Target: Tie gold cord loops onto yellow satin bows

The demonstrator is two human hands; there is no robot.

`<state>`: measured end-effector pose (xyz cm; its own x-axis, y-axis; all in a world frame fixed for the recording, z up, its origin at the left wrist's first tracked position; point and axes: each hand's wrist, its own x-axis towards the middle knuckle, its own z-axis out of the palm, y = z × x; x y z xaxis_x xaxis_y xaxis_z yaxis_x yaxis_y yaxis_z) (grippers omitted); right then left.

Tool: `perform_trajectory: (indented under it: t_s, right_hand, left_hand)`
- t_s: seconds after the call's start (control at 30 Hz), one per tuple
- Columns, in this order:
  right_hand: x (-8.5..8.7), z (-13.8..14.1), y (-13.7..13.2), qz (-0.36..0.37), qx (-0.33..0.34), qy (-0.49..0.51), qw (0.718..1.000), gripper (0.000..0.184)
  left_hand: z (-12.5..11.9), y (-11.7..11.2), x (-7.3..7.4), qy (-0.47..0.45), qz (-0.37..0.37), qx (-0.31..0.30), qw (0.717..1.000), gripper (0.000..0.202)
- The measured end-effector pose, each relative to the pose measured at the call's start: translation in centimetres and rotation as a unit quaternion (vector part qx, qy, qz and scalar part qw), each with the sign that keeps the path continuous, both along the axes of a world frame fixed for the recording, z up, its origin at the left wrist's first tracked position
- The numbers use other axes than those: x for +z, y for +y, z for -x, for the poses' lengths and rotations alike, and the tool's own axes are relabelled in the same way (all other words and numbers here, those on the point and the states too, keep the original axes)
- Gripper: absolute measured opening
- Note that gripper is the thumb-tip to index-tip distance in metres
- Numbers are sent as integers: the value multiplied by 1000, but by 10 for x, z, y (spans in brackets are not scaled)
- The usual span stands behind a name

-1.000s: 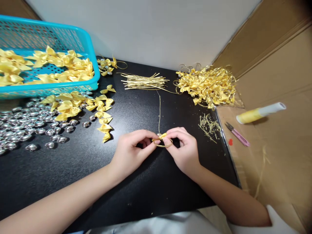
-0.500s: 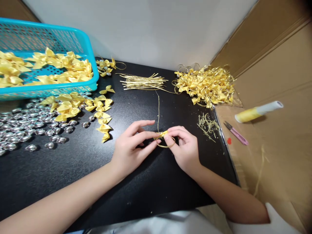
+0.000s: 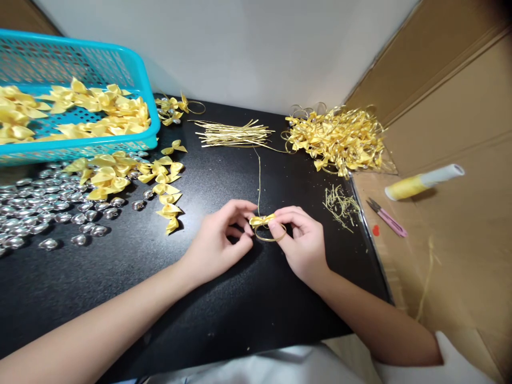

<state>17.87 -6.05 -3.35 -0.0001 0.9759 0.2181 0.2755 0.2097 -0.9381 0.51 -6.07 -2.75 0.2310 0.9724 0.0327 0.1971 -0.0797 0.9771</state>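
A yellow ribbon bow (image 3: pixel 261 220) with a thin gold wire loop (image 3: pixel 267 239) hanging below it is pinched between the thumb and forefinger of my right hand (image 3: pixel 304 242). Just left of the bow, my left hand (image 3: pixel 220 240) is open, thumb and fingers apart and curved. Its fingertips are close to the bow's left end; whether they touch it I cannot tell. A thin gold strand (image 3: pixel 260 178) runs from the bow up toward a bundle of gold wires (image 3: pixel 234 133) on the black table (image 3: pixel 224 325).
At the left, a blue basket (image 3: pixel 154 128) holds yellow bows, with silver beads (image 3: pixel 48 213) and loose bows (image 3: pixel 106 176) before it. A pile of looped bows (image 3: pixel 340 138) lies back right, near gold clippings (image 3: pixel 342 208), pink snippers (image 3: pixel 388 218) and a yellow-and-white roll (image 3: pixel 424 182).
My left thumb and fingers have come away from the bow and parted, moving slightly left. My right hand keeps its pinch in nearly the same place.
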Motion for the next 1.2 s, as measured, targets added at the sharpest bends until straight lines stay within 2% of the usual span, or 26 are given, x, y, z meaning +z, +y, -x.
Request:
perform_trajectory:
  t_s: [0.07, 0.13, 0.27, 0.47, 0.6, 0.9, 1.2]
  right_hand:
    - [-1, 0, 0, 0, -1, 3, 1000, 10]
    - [-1, 0, 0, 1, -1, 1, 1000, 9]
    - [-2, 1, 1, -10, 2, -6, 1000, 9]
    - [-5, 2, 3, -21, -2, -26, 999, 10]
    - [-5, 2, 3, -21, -3, -27, 999, 10]
    - [-6, 1, 3, -27, 7, -19, 999, 11]
    - [-5, 1, 3, -27, 5, -26, 999, 11]
  left_hand:
    - [-3, -1, -1, -9, 13, -6, 1000, 29]
    - [-6, -2, -3, -20, 26, 17, 999, 24]
    - [-9, -3, -6, -37, 60, 57, 996, 24]
    - [-10, -2, -7, -57, 100, 72, 991, 21]
    - [-11, -1, -6, -55, 95, 78, 991, 20]
    - [-8, -2, -11, -21, 31, 83, 996, 15]
    - [-10, 0, -10, -53, 106, 66, 991, 21]
